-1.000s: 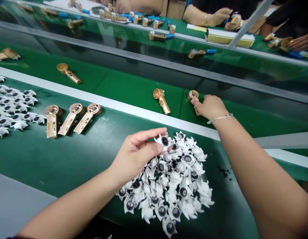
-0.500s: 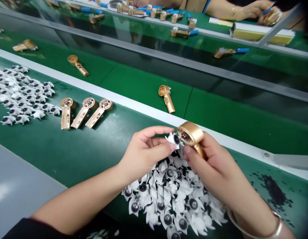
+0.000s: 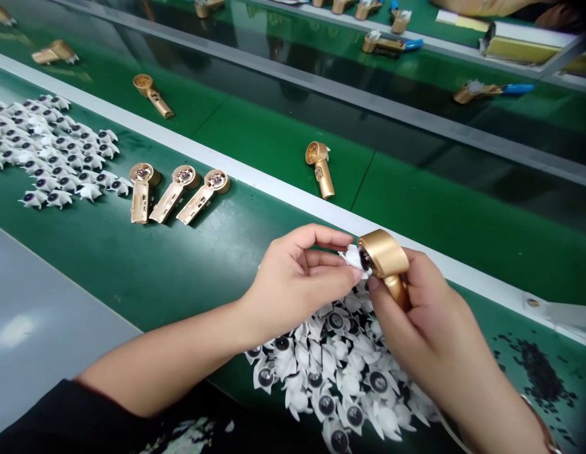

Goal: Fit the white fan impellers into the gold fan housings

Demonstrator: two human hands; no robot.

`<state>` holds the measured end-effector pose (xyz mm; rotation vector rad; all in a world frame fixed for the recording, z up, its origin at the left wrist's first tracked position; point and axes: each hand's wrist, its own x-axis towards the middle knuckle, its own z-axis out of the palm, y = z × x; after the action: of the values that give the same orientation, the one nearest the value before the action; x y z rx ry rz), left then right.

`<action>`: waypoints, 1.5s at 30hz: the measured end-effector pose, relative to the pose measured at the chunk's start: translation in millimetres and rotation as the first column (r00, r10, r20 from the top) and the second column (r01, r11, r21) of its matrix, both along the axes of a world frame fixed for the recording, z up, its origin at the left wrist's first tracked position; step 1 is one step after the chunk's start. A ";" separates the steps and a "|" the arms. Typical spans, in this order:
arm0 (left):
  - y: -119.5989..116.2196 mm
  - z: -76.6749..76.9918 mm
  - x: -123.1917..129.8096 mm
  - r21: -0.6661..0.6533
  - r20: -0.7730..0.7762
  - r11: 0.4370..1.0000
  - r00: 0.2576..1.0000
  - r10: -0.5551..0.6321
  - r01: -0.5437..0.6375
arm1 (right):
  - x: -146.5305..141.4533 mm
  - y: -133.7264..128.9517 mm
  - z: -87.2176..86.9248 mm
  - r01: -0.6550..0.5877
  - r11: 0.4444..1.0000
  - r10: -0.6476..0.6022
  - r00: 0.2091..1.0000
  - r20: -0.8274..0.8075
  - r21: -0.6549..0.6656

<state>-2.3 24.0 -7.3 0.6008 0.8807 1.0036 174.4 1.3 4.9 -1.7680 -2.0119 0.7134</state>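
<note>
"What have your hands got hold of?"

"My left hand [image 3: 295, 280] pinches a white blade [image 3: 353, 256] lightly between thumb and fingers. My right hand [image 3: 429, 309] curls firmly round the handle of a gold shell [image 3: 386, 253], its round head tipped toward my left."

"Where's the blade, exactly?"

"Right at the shell's mouth, above the bench [image 3: 179, 271], near its far edge. How far in it sits, I can't tell."

"And around you?"

"A pile of blades [image 3: 325, 403] lies under my hands, toward the bench's near edge. Off to the left, three shells [image 3: 166, 203] lie side by side near the far edge, more blades [image 3: 60, 140] spread beyond them. Black bits [image 3: 541, 372] are scattered to my right. Past the white strip [image 3: 274, 189] along the far edge, other shells [image 3: 325, 180] lie on green."
</note>
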 end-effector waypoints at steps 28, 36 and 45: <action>29.4 9.1 -45.6 0.322 -0.650 0.918 0.759 0.037 0.231 | 70.4 58.8 -9.6 0.152 0.973 -0.222 0.819 0.529 0.172; 30.9 -13.9 -41.0 0.116 -0.971 0.585 0.216 -0.104 0.803 | 155.2 72.0 -34.9 0.100 0.971 -0.213 0.770 0.601 0.216; 34.1 -35.0 -34.3 0.191 -0.981 0.624 0.163 0.103 0.758 | 162.9 -74.9 -29.5 0.037 0.982 -0.098 0.936 0.337 0.184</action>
<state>-36.7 58.1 -42.3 2.2175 1.3062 0.2883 337.3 -73.6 -24.6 -1.9513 -2.1400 0.2029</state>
